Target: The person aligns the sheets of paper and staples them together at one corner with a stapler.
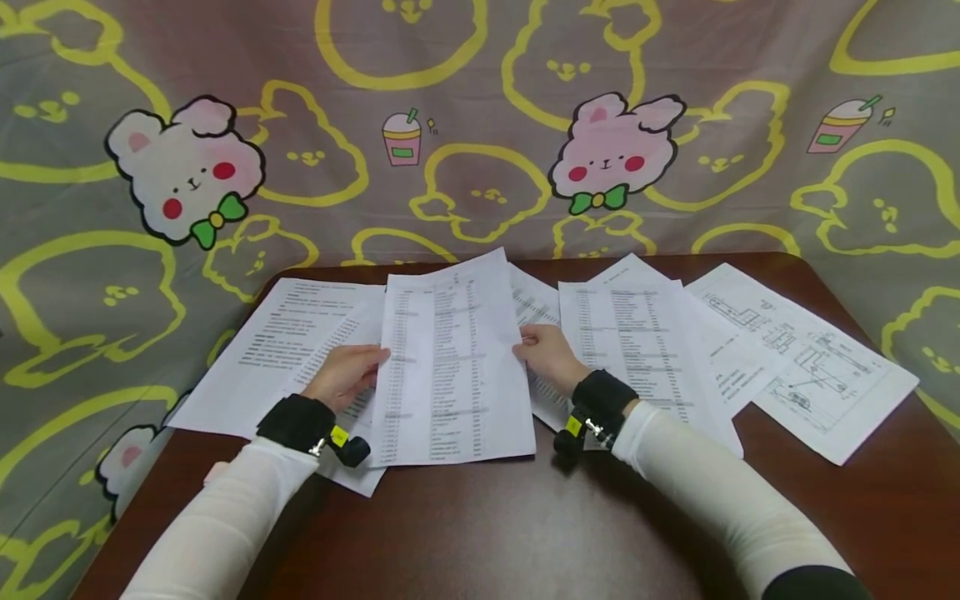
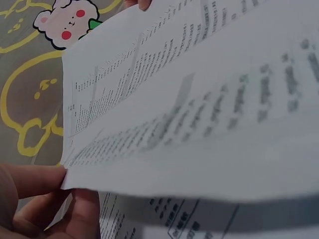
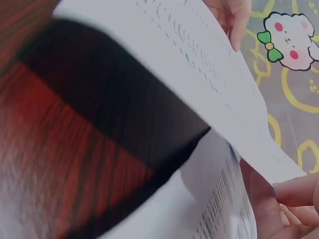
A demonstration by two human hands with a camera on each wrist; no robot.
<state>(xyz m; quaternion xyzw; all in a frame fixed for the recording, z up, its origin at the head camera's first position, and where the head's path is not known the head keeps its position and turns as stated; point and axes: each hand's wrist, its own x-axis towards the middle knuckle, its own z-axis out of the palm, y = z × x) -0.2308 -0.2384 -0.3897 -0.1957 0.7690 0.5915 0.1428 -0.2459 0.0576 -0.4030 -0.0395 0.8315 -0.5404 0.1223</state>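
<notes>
A printed sheet of paper (image 1: pixel 450 375) with columns of text is held up over the middle of the table, tilted toward the head camera. My left hand (image 1: pixel 347 375) pinches its left edge between thumb and fingers, as the left wrist view shows at the paper's edge (image 2: pixel 174 159). On the opposite side my right hand (image 1: pixel 551 354) pinches the right edge; in the right wrist view the thumb and fingers (image 3: pixel 294 191) close on the paper's border. Beneath the sheet, its lower part casts a dark shadow on the table in the right wrist view.
Printed pages (image 1: pixel 262 350) lie on the left of the brown table (image 1: pixel 480 533). To the right are another column-printed sheet (image 1: pixel 637 358) and a page of line drawings (image 1: pixel 817 375), overlapping other papers. A cartoon-patterned cloth (image 1: pixel 465 108) hangs behind the table.
</notes>
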